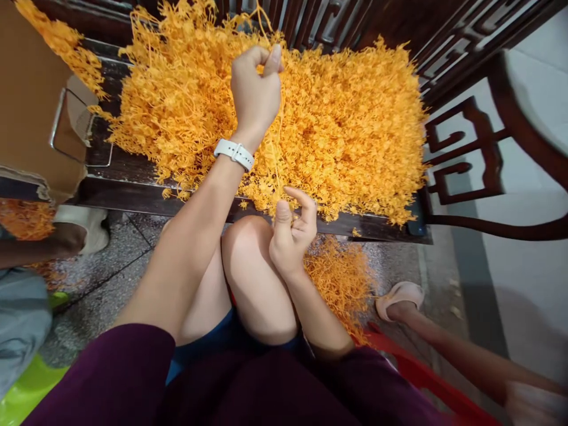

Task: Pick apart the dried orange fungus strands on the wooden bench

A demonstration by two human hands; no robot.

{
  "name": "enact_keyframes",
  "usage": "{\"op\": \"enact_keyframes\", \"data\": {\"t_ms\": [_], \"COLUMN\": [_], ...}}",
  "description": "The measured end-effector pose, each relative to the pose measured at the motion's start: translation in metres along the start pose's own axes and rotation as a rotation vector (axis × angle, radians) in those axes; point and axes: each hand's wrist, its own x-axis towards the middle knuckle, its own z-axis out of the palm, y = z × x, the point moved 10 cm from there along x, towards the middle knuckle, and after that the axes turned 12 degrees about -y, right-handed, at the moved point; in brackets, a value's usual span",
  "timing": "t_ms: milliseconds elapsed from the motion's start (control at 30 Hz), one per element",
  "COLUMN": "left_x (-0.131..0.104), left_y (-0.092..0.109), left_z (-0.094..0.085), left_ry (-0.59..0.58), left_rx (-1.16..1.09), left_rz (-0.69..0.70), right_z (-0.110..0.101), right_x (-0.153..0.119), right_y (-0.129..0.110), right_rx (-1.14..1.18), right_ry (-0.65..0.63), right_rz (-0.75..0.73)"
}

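A large heap of orange plastic flower-like sprigs covers the dark wooden bench in front of me. Above the heap, my left hand, with a pale watch strap on its wrist, is closed in a pinch. It grips a thin orange strand, whose branched end sticks up beyond the fingers. The strand runs down toward my right hand, at the bench's front edge over my knee. There the fingers are curled around the strand's lower end, with small orange bits at the fingertips. Exactly how they grip it is partly hidden.
A cardboard box and a bent metal wire frame stand at the left. The carved bench armrest rises at the right. Orange stems lie on the floor below. Other people's feet show on both sides, near a red stool.
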Motion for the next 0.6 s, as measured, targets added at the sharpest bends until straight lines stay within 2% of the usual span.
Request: {"op": "enact_keyframes", "data": {"t_ms": [133, 233, 367, 533, 600], "left_x": [-0.009, -0.011, -0.014, -0.017, -0.016], "left_y": [0.013, 0.018, 0.021, 0.009, 0.011], "left_z": [0.000, 0.001, -0.004, -0.001, -0.003], "left_ry": [0.030, -0.009, -0.020, -0.055, -0.070], "left_rx": [-0.030, 0.045, 0.049, 0.037, 0.051], "left_rz": [0.117, 0.133, 0.105, -0.049, -0.057], "right_z": [-0.004, -0.004, -0.002, 0.000, 0.000], "right_x": [-0.013, -0.021, -0.028, -0.028, -0.026], "right_y": [-0.022, -0.026, -0.023, -0.015, -0.014], "right_rx": [-0.205, -0.251, -0.216, -0.253, -0.223], "right_ry": [0.069, 0.066, 0.015, -0.003, -0.012], "right_rz": [-0.175, -0.238, -0.245, -0.241, -0.214]}}
